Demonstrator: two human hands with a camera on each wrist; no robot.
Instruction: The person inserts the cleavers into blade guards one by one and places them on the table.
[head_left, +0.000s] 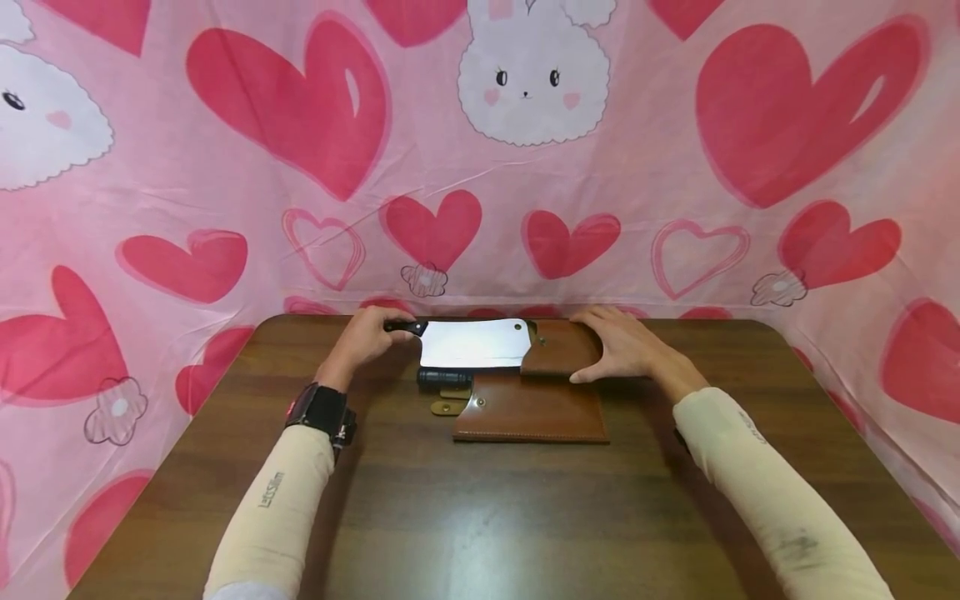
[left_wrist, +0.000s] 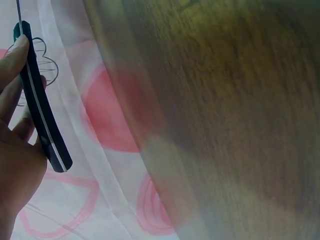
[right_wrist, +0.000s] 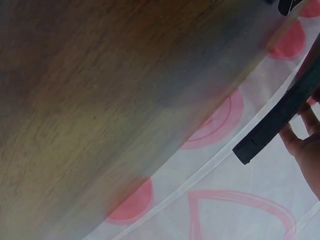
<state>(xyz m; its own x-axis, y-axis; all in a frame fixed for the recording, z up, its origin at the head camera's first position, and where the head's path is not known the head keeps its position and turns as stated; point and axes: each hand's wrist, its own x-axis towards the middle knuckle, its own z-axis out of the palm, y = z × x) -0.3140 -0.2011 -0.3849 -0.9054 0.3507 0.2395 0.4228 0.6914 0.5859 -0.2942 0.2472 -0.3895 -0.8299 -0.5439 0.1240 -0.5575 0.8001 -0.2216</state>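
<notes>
Head cam sits up high, facing forward and down, pretty wide: it covers most of the brown wood-grain tabletop (head_left: 480, 517) plus the pink heart-print cloth (head_left: 442, 158) behind. Left wrist cam's way closer and tilted, with the left grip (left_wrist: 22, 160) and a slim black handle (left_wrist: 42, 110) at its left side. Right wrist one's also close and slanted, right grip (right_wrist: 310, 160) at its right edge. All three share tabletop and cloth; head and left wrist both catch the handle.
</notes>
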